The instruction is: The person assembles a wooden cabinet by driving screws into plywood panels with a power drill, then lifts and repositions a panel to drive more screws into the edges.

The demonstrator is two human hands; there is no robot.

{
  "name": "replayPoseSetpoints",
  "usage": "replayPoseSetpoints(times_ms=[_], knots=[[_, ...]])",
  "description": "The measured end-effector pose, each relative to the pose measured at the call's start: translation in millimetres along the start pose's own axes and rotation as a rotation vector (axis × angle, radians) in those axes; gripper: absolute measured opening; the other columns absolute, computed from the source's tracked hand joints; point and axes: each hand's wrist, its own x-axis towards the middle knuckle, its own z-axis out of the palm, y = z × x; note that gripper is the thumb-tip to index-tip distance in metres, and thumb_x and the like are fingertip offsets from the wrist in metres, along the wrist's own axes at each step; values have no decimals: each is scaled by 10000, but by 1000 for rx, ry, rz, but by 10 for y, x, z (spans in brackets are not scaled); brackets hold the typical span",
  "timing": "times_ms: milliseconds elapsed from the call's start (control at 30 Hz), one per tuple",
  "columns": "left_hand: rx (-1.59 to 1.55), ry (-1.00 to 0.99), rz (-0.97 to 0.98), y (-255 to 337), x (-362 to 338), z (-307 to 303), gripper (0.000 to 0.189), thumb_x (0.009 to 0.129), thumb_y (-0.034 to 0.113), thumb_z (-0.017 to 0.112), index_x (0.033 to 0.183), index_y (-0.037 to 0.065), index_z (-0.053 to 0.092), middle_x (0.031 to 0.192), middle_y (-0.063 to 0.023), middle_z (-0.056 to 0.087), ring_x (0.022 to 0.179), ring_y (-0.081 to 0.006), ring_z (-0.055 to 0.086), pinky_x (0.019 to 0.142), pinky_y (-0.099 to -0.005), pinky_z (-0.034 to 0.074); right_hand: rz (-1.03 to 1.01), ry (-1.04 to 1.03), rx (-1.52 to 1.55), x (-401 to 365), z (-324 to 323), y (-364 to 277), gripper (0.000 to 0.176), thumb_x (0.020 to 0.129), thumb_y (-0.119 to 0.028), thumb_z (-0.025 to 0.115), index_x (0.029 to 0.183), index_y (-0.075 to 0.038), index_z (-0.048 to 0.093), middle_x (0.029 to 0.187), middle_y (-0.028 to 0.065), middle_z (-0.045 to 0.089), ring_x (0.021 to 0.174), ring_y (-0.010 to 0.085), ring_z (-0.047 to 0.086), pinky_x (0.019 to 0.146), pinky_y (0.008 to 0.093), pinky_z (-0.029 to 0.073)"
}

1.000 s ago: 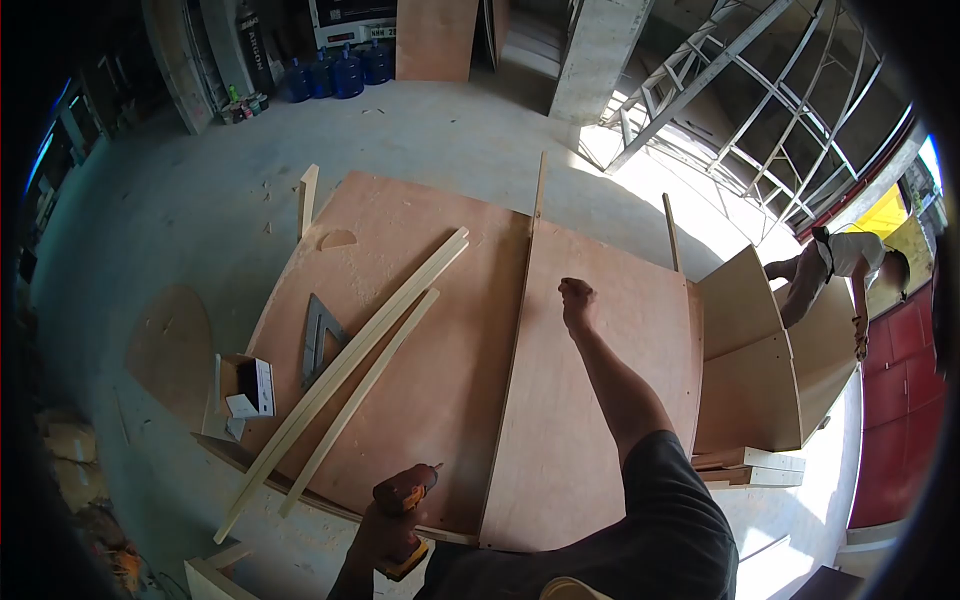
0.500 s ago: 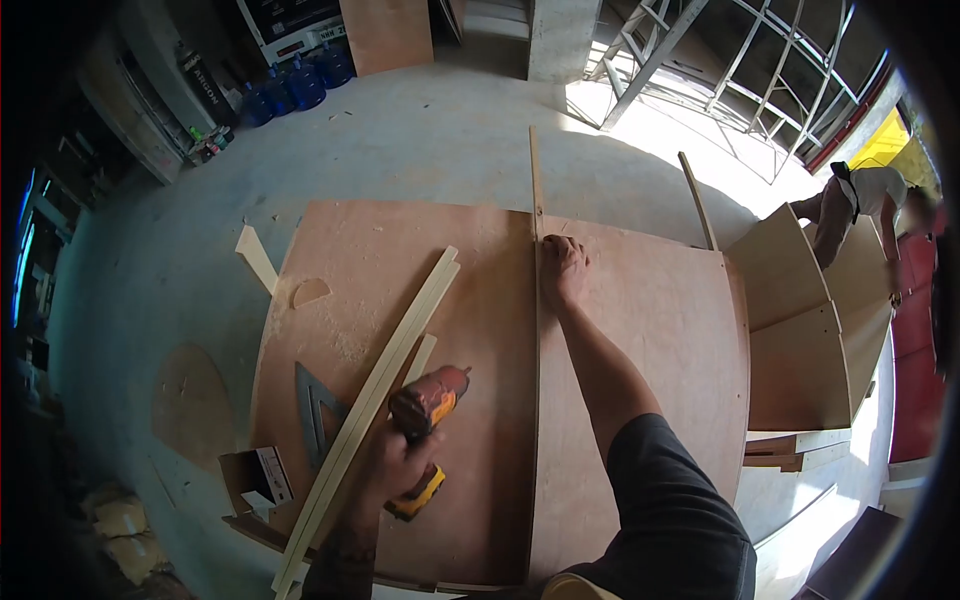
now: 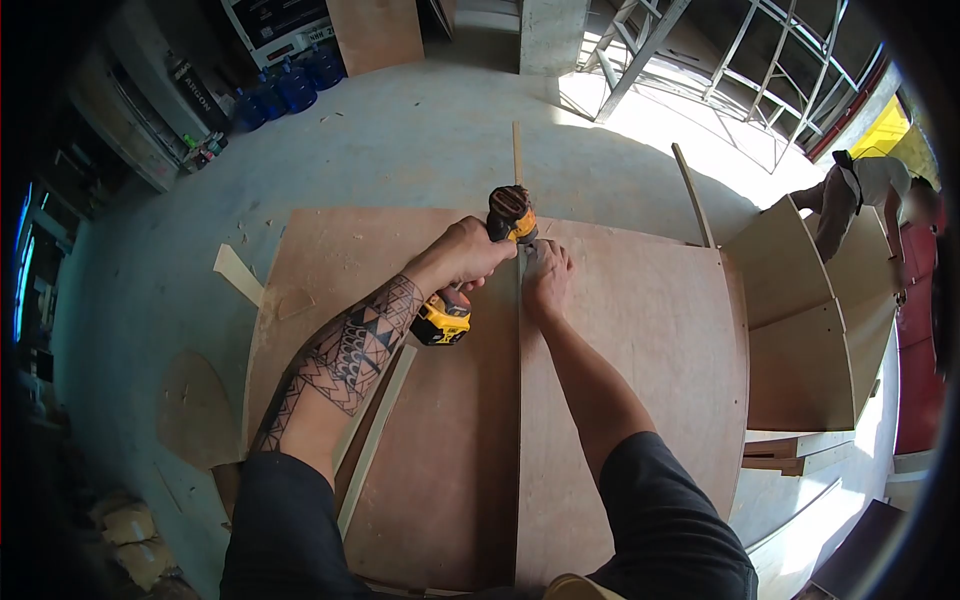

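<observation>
My left hand, on a tattooed forearm, grips a yellow and orange cordless drill. Its nose points down at a thin upright wooden strip that runs between two big plywood panels. My right hand lies just right of the drill's tip. Its fingers are curled against the strip at the panel's far end. Whatever sits under the drill's tip is hidden by both hands.
Long pale battens lie on the left panel under my left arm. A plywood cabinet stands at the right, with another person bent over behind it. Blue water bottles and a metal frame are at the back.
My left hand has carried the drill from the near left up to the far end of the strip, beside my right hand. The right hand has stayed on the strip.
</observation>
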Motion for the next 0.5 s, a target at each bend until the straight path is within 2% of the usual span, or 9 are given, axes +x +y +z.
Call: replayPoseSetpoints(times_ms=[200, 500], knots=[[69, -5, -55, 203, -106, 5, 378, 913, 345, 689, 783, -8, 643, 660, -71, 632, 507, -176, 618, 453, -361, 539, -9, 22, 42, -22, 68, 4, 381, 1014, -160, 330, 1143, -61, 674, 1213, 144, 643, 1238, 338, 546, 1125, 485, 337], [80, 26, -98, 116, 16, 61, 362, 907, 330, 687, 806, -14, 644, 678, -78, 634, 525, -182, 626, 470, -398, 583, 27, -7, 51, -2, 83, 19, 338, 1003, -147, 390, 1043, -18, 700, 1254, 130, 648, 1255, 336, 542, 1129, 493, 329]])
